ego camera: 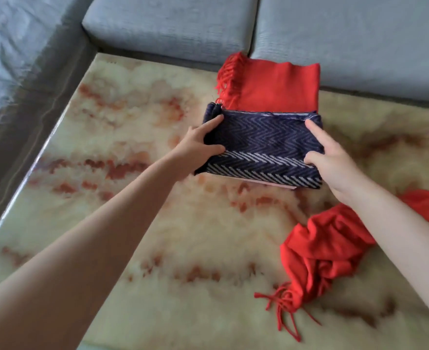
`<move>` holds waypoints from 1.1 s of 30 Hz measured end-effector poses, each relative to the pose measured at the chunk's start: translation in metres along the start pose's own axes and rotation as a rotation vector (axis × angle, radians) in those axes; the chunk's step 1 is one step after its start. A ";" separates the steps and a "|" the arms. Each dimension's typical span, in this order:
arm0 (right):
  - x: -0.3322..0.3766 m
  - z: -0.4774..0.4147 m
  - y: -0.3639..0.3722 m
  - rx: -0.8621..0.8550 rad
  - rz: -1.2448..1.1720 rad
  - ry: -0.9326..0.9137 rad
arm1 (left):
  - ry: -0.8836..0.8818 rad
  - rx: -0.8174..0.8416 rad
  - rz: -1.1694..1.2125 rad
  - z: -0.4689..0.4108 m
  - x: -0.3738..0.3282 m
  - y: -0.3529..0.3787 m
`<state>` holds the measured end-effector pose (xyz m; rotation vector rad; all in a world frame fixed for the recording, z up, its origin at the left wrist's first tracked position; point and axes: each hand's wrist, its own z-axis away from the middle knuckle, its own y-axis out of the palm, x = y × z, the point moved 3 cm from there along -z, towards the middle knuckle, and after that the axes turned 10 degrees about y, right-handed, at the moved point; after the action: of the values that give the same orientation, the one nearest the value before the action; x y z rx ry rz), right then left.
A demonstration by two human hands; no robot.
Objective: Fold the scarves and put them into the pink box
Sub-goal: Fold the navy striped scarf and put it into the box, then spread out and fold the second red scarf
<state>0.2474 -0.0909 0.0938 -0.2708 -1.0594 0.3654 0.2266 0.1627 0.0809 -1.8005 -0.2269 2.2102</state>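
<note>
- Pink box [281, 185]: only a thin edge shows under the folded navy-and-white zigzag woven scarf [264, 145]; folded red fringed scarf [271, 89] touches it behind.
- Left hand [200, 147] grips the navy scarf's left end; right hand [334, 160] grips its right end, index and thumb on top.
- Scarves: 3, one navy and two red; the crumpled red scarf [327, 253] lies on the marble-patterned table [132, 223].

Shows a glossy table top [132, 223] across most of the frame, cream with rust-red marbling, its edge running up the left side. Carries at upper centre a pink box [284, 185], seen only as a thin sliver beneath a navy zigzag scarf [264, 147]. Holds at lower right a crumpled red scarf [322, 261], fringe trailing toward the bottom edge.
</note>
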 end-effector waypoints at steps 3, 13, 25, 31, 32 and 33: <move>0.004 -0.024 -0.016 -0.061 0.011 -0.033 | 0.061 -0.082 -0.145 -0.034 -0.018 0.023; -0.018 -0.059 0.002 -0.137 0.509 -0.027 | -0.020 -0.131 -0.378 -0.065 0.012 0.051; -0.038 -0.072 -0.008 -0.090 0.957 -0.260 | 0.364 -0.026 -0.914 -0.062 0.008 0.061; -0.047 -0.079 -0.008 -0.020 1.011 -0.168 | 0.141 0.105 -0.966 -0.073 0.023 0.062; -0.047 -0.079 -0.009 -0.005 0.981 -0.160 | 0.134 0.098 -0.980 -0.073 0.020 0.062; -0.048 -0.078 -0.011 0.006 0.931 -0.156 | 0.139 0.070 -0.988 -0.072 0.017 0.063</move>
<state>0.2975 -0.1240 0.0237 -0.7401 -1.0324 1.2377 0.2868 0.1044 0.0317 -1.3378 -0.7916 1.3614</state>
